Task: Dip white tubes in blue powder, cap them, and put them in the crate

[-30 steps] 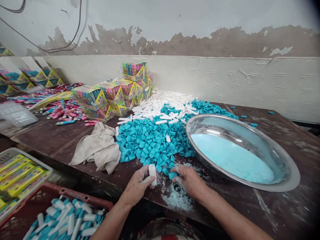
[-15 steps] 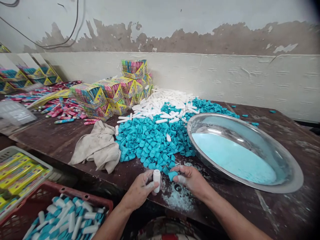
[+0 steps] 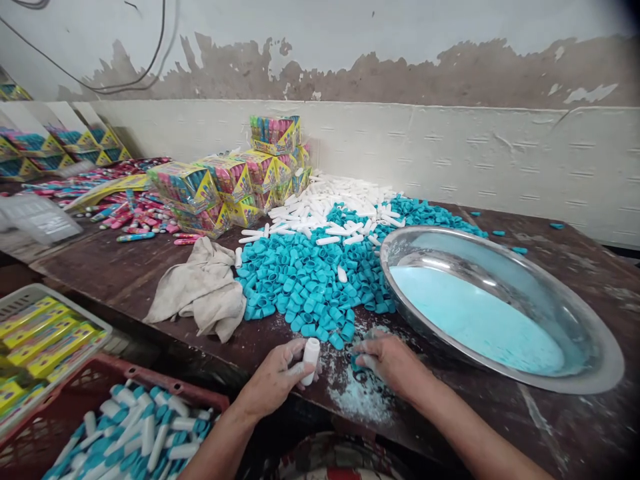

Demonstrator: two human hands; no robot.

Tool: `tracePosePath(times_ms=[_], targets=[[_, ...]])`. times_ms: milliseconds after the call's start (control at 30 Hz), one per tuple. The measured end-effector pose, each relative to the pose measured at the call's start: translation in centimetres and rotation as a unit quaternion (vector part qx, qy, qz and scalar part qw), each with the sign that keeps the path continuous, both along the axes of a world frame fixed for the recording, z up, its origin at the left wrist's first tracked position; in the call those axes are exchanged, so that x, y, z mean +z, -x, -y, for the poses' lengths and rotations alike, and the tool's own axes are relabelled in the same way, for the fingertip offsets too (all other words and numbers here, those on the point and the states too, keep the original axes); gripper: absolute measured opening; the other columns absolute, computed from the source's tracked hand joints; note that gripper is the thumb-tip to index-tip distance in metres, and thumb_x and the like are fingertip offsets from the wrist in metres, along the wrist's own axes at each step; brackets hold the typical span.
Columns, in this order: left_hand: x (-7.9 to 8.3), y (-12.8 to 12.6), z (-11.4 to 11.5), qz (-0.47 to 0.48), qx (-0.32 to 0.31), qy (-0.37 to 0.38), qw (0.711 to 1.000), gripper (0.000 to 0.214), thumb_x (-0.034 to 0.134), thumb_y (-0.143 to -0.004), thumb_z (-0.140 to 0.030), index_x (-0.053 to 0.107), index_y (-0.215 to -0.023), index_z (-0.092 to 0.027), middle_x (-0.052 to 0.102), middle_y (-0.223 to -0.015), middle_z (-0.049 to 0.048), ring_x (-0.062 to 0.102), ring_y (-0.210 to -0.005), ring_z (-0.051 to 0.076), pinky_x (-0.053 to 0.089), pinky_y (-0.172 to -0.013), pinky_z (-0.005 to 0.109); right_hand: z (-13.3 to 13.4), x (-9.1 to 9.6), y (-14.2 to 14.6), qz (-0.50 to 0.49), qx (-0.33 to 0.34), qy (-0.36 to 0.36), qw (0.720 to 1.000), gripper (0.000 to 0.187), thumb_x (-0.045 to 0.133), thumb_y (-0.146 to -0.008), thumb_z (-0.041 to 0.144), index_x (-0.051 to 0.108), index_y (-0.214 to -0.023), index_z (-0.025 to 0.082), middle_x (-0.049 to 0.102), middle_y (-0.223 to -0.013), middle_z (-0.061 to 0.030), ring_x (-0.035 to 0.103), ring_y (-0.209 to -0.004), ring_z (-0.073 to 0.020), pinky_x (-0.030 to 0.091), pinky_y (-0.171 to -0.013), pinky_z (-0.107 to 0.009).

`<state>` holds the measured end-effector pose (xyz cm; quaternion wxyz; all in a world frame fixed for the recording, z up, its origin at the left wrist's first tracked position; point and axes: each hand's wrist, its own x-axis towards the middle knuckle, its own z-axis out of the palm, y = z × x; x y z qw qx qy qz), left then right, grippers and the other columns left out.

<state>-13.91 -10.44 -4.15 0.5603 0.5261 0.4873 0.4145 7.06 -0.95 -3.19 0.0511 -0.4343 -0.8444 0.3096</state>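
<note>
In my left hand (image 3: 280,375) a white plastic tube (image 3: 311,361) stands nearly upright, its narrower neck on top, gripped between thumb and fingers at the table's front edge. My right hand (image 3: 385,360) is closed on a blue cap (image 3: 356,363), mostly covered by the fingers, low over a patch of pale blue powder (image 3: 361,397) on the table. Just beyond both hands lies a heap of blue caps (image 3: 300,280). Behind it spreads a pile of white tubes (image 3: 340,195).
A steel basin (image 3: 595,373) holding light blue powder stands at right. A crumpled cloth (image 3: 197,287) lies left of the caps. At lower left, a red crate (image 3: 165,383) holds capped tubes, beside a pale basket (image 3: 103,330) of yellow boxes. Packed display boxes (image 3: 185,187) stand behind.
My right hand has lowered the blue cap toward the powder on the table and turned it, so the fingers now hide most of it. The left hand still holds the tube, slightly tilted.
</note>
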Motion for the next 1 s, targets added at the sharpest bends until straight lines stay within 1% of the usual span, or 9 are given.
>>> tracePosePath(times_ms=[100, 167, 333, 400, 500, 600, 800, 900, 1000], targets=[[-0.1, 0.1, 0.1, -0.003, 0.003, -0.001, 1.0, 0.017, 0.049, -0.08, -0.029, 0.053, -0.079, -0.012, 0.054, -0.07, 0.0015, 0.045, -0.061, 0.011, 0.036, -0.054, 0.021, 0.3, 0.8, 1.8, 0.105, 0.017, -0.128, 0.986, 0.021, 0.049, -0.083, 0.027, 0.067, -0.092, 0.022, 0.055, -0.091, -0.0075, 0.056, -0.08, -0.0201, 0.042, -0.069, -0.028], [0.0, 0.1, 0.2, -0.007, 0.002, -0.004, 1.0, 0.018, 0.049, -0.079, -0.03, 0.053, -0.078, -0.012, 0.054, -0.07, 0.0017, 0.046, -0.061, 0.012, 0.036, -0.054, 0.021, 0.5, 1.0, 3.1, 0.151, 0.034, -0.177, 0.972, 0.02, 0.051, -0.083, 0.028, 0.064, -0.095, 0.02, 0.052, -0.094, -0.0092, 0.056, -0.081, -0.0218, 0.041, -0.07, -0.03], [0.0, 0.3, 0.2, -0.013, 0.01, 0.002, 1.0, 0.02, 0.049, -0.079, -0.032, 0.052, -0.08, -0.012, 0.054, -0.071, 0.0022, 0.047, -0.062, 0.012, 0.036, -0.054, 0.021, 0.6, 0.3, 4.9, 0.177, 0.051, -0.191, 0.964, 0.016, 0.055, -0.077, 0.021, 0.061, -0.092, 0.019, 0.05, -0.101, -0.0096, 0.055, -0.08, -0.0205, 0.04, -0.068, -0.028], [0.0, 0.4, 0.1, -0.017, 0.011, 0.006, 1.0, 0.02, 0.049, -0.079, -0.032, 0.052, -0.08, -0.013, 0.054, -0.071, 0.0018, 0.047, -0.062, 0.012, 0.036, -0.053, 0.02, 0.3, 0.3, 4.7, 0.148, 0.048, -0.173, 0.973, 0.016, 0.053, -0.077, 0.017, 0.059, -0.092, 0.018, 0.053, -0.098, -0.0089, 0.055, -0.081, -0.0195, 0.039, -0.068, -0.027], [0.2, 0.3, -0.2, -0.03, 0.001, 0.005, 1.0, 0.018, 0.049, -0.079, -0.03, 0.052, -0.08, -0.013, 0.054, -0.068, 0.0004, 0.047, -0.062, 0.012, 0.036, -0.054, 0.02, -0.2, 0.8, 3.5, 0.068, 0.052, -0.1, 0.991, 0.013, 0.052, -0.076, 0.012, 0.061, -0.084, 0.018, 0.06, -0.085, -0.0044, 0.056, -0.081, -0.0168, 0.037, -0.069, -0.023], [0.5, -0.1, -0.8, -0.061, -0.02, -0.018, 0.998, 0.014, 0.048, -0.079, -0.026, 0.054, -0.076, -0.013, 0.052, -0.067, -0.0014, 0.047, -0.062, 0.011, 0.036, -0.06, 0.021, -0.1, 1.7, 2.0, -0.003, 0.041, -0.029, 0.999, 0.009, 0.054, -0.073, 0.011, 0.061, -0.073, 0.018, 0.06, -0.07, 0.0005, 0.054, -0.069, -0.0134, 0.035, -0.062, -0.021], [0.8, -0.8, -1.4, -0.135, -0.068, -0.035, 0.988, 0.014, 0.047, -0.078, -0.024, 0.057, -0.077, -0.015, 0.052, -0.068, -0.0027, 0.047, -0.062, 0.011, 0.034, -0.06, 0.02, 0.8, 3.1, 0.7, -0.067, 0.075, 0.049, 0.994, 0.007, 0.054, -0.071, 0.014, 0.058, -0.067, 0.017, 0.055, -0.065, 0.0027, 0.048, -0.063, -0.0115, 0.033, -0.059, -0.021], [0.6, -1.0, -1.3, -0.135, -0.085, -0.021, 0.987, 0.016, 0.047, -0.079, -0.026, 0.058, -0.081, -0.015, 0.051, -0.067, -0.0031, 0.045, -0.06, 0.01, 0.034, -0.058, 0.019, 1.1, 3.1, 0.5, -0.108, 0.04, 0.102, 0.988, 0.009, 0.051, -0.073, 0.018, 0.054, -0.065, 0.017, 0.048, -0.057, 0.0043, 0.043, -0.055, -0.0103, 0.031, -0.053, -0.021], [0.5, -1.1, -1.2, -0.118, -0.107, -0.004, 0.987, 0.016, 0.046, -0.079, -0.027, 0.057, -0.08, -0.014, 0.049, -0.064, -0.0037, 0.043, -0.056, 0.009, 0.032, -0.055, 0.019, 1.4, 2.8, 0.4, -0.158, 0.001, 0.182, 0.971, 0.015, 0.047, -0.076, 0.026, 0.05, -0.063, 0.018, 0.041, -0.048, 0.0063, 0.037, -0.044, -0.0089, 0.03, -0.046, -0.02]])
